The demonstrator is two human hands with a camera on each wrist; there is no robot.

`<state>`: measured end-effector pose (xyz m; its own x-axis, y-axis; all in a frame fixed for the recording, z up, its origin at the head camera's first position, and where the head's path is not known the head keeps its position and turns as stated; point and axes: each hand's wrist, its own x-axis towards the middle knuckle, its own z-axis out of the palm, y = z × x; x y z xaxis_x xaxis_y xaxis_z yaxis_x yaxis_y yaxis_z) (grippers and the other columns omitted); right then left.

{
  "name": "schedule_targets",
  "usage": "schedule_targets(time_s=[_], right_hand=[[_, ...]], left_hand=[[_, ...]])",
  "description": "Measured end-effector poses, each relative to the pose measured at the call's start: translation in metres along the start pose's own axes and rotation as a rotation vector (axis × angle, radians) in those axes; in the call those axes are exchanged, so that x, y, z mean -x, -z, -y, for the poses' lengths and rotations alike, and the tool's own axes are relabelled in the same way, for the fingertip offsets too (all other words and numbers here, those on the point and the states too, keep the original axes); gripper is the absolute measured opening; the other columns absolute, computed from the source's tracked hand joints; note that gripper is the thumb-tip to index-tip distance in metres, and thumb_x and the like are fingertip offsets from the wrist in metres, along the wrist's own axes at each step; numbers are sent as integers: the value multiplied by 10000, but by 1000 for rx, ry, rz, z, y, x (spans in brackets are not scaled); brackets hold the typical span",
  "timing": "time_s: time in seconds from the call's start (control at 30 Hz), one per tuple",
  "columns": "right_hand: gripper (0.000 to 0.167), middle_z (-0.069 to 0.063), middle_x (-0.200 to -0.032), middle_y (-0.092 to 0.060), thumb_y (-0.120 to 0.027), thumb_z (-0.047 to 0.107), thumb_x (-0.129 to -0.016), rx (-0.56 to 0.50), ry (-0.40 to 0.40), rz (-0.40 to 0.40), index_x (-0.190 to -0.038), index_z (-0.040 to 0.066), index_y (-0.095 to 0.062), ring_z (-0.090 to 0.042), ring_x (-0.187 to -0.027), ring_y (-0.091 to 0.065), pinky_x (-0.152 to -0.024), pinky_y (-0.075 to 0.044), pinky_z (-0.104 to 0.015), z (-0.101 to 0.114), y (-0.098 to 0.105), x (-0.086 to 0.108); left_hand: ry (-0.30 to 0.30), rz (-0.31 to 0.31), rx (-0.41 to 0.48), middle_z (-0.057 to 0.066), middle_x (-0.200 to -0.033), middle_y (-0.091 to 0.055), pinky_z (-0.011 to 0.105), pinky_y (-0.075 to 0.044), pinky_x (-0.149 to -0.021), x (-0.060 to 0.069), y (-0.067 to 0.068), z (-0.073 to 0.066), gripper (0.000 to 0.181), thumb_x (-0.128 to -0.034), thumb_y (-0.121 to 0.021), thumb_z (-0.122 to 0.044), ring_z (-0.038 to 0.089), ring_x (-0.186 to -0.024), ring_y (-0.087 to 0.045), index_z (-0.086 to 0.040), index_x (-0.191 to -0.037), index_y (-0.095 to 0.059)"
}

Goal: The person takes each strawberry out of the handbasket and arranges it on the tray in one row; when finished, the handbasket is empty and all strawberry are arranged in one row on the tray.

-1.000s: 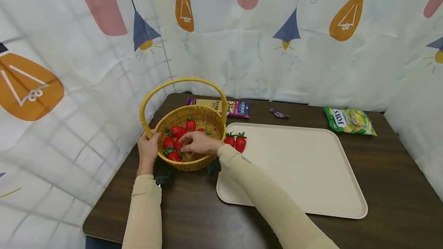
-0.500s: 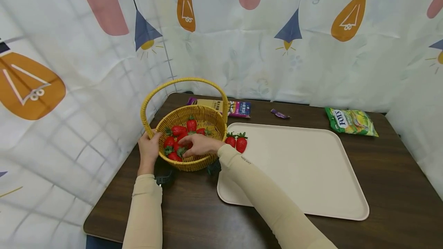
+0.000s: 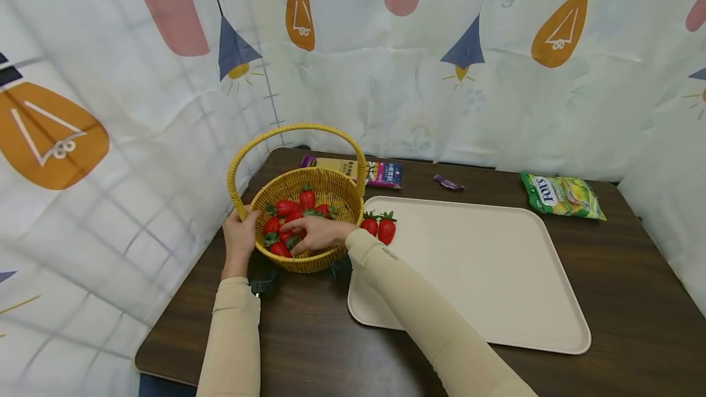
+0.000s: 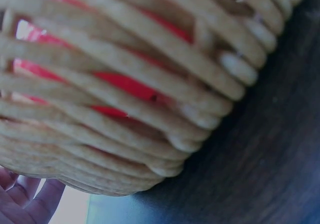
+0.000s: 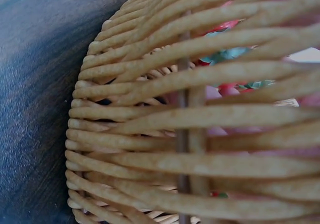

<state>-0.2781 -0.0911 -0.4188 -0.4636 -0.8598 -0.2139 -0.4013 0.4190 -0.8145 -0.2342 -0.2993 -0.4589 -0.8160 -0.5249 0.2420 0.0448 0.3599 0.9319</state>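
Left of frame centre, we list one yellow basket, gripped leftward by the left hand, ideally steadily; right hand among strawberries, grip unclear, pinch best light.

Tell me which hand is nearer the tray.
Right: the right hand reaches into the basket, left of the tray; the left hand, farther off, holds the basket's left side.

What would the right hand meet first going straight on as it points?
Probably the strawberries in the basket, just ahead of the right hand; depth is unclear, so it may already touch one.
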Motion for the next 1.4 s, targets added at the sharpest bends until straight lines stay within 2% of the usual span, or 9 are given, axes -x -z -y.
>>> schedule_targets(time_s=[0.27,0.5,0.63,0.8,1.03,1.23,1.4], right_hand=[[483,-1,-1162,-644,-689,215,-897,66,45,20,-1365,167,-577,-78,-965,-591,-815,-480,-232,-2,-4,-7],[504,-2,-1228,-646,-658,179,-910,48,86,67,-1399,137,-541,-50,-1009,-623,-861,-478,-213,-2,-5,-8],[562,31,-1331,-569,-648,240,-931,35,86,99,-1457,159,-468,-41,-1071,-585,-902,-459,-218,-2,-6,-9],[601,67,-1365,-519,-630,292,-946,25,59,116,-1496,196,-406,-36,-1098,-547,-931,-441,-238,-1,-8,-9],[540,42,-1239,-569,-639,242,-943,-58,50,114,-1440,147,-451,-80,-1007,-592,-851,-477,-251,-3,-8,-10],[616,41,-1236,-576,-602,191,-950,-10,54,152,-1514,149,-358,-62,-994,-592,-847,-470,-223,-1,-9,-12],[558,21,-1149,-605,-608,180,-945,-49,51,146,-1466,123,-418,-87,-932,-613,-817,-480,-226,-2,-10,-14]], left_hand=[[15,2,-12,-79,-586,-402,270,-354,-553,2,0,0,178,-908,-624,-169,103,-536,-375,-34,-808,-568],[15,2,-7,-88,-554,-367,289,-327,-552,3,0,0,192,-902,-626,-165,92,-513,-343,-39,-779,-547],[12,-13,-6,-102,-546,-365,286,-327,-557,2,0,0,195,-897,-627,-158,115,-534,-352,-47,-764,-538],[15,-17,-3,-99,-568,-384,271,-341,-565,1,0,2,185,-898,-624,-152,118,-559,-373,-24,-786,-552],[16,-27,6,-88,-590,-409,263,-356,-571,-1,-2,4,184,-897,-631,-170,121,-581,-399,-23,-802,-574],[3,-35,9,-93,-580,-416,257,-361,-560,-1,-2,3,180,-893,-630,-157,124,-577,-404,-15,-792,-585],[-12,-34,-1,-88,-593,-457,239,-382,-540,-2,-1,4,191,-889,-630,-147,106,-564,-435,15,-795,-595]])
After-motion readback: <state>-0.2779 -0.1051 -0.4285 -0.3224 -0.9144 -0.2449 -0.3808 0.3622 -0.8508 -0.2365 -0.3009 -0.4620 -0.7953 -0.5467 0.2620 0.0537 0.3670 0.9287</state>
